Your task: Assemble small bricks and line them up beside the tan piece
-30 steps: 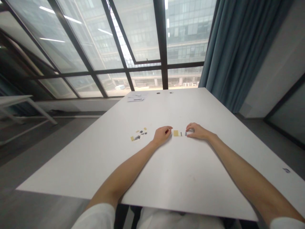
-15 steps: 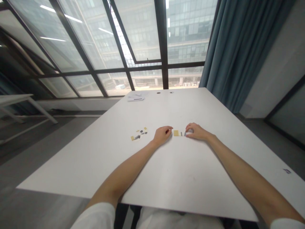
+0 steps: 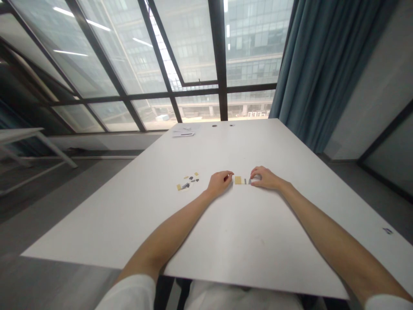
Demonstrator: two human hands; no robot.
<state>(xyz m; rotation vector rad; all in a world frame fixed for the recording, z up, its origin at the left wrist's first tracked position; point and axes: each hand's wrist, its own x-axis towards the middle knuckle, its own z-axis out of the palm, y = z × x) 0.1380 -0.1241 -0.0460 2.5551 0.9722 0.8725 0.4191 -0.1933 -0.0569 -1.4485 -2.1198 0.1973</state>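
Note:
A short strip of small bricks (image 3: 240,180), tan at its left end and grey at its right, lies flat on the white table (image 3: 245,241). My right hand (image 3: 263,178) rests on the table with its fingertips closed on the strip's grey end. My left hand (image 3: 219,182) lies just left of the strip, a small gap away, with fingers curled and thumb and forefinger pinched together. Whether a tiny piece sits in that pinch is too small to see. Further left lies a scatter of loose tan and grey pieces (image 3: 188,181).
Papers (image 3: 183,133) lie at the table's far edge, near two round cable holes (image 3: 214,126). A small dark mark (image 3: 387,231) sits by the right edge. Windows are behind, a blue curtain (image 3: 322,64) at right, and another table (image 3: 22,135) at far left.
Both hands stay almost where they were. My right hand's fingertips have crept slightly left along the strip's grey end.

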